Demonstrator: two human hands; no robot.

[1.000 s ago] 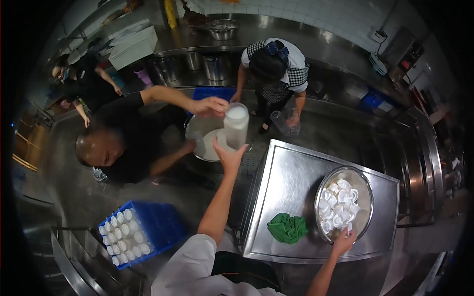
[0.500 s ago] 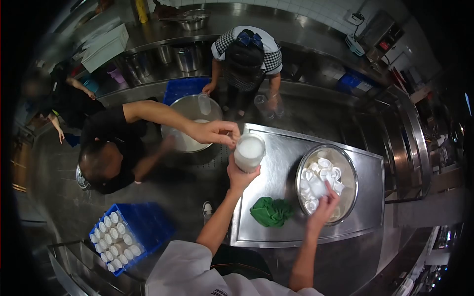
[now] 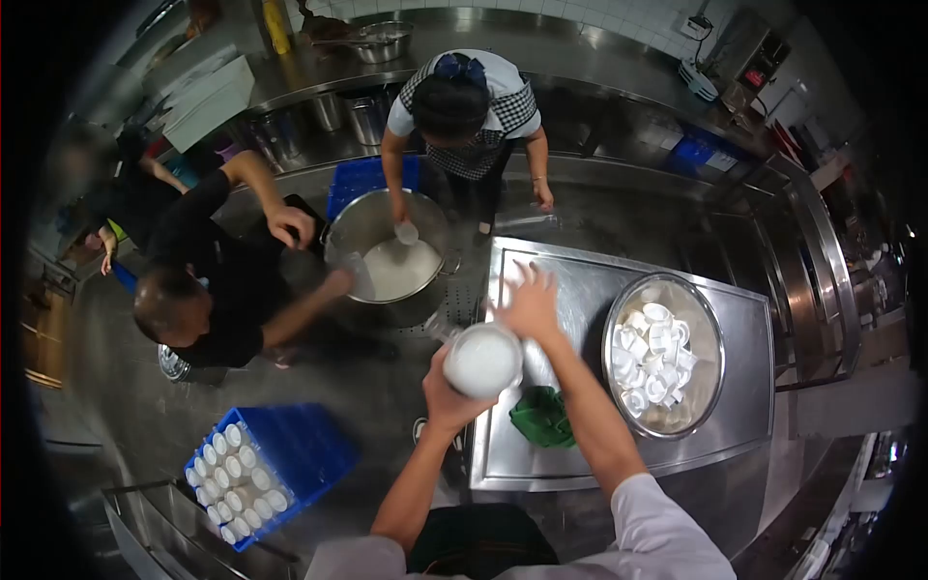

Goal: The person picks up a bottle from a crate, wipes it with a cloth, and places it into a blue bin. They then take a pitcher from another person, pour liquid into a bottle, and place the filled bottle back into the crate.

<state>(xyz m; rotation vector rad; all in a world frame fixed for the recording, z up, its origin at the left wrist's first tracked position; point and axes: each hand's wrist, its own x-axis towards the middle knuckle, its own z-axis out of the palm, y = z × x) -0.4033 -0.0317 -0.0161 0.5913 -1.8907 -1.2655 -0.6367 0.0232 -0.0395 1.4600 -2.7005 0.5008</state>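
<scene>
My left hand (image 3: 451, 394) is wrapped round a clear plastic jug (image 3: 483, 362) filled with white, frothy-looking liquid. A transparent part of the jug sticks out at its upper left. Just beyond the jug's right side is my right hand (image 3: 530, 302), its fingers spread and slightly blurred; I see nothing in them, though the underside of the palm is hidden. To the right, a large steel bowl (image 3: 717, 387) on the steel table (image 3: 580, 271) holds many white plastic lids (image 3: 659, 348). A crumpled green cloth (image 3: 541, 418) lies near my right forearm, partly covered by it.
A large steel pot (image 3: 437, 227) of white liquid stands ahead, with a co-worker's hand (image 3: 399, 208) dipping a cup in it. Another person in black (image 3: 232, 309) leans in from the left. A blue crate (image 3: 300, 449) of white-capped bottles (image 3: 232, 474) is at lower left.
My right hand has left the bowl of lids and come over beside the jug. My left hand and jug are lower and nearer me. The black-sleeved person's hand has drawn back from the jug.
</scene>
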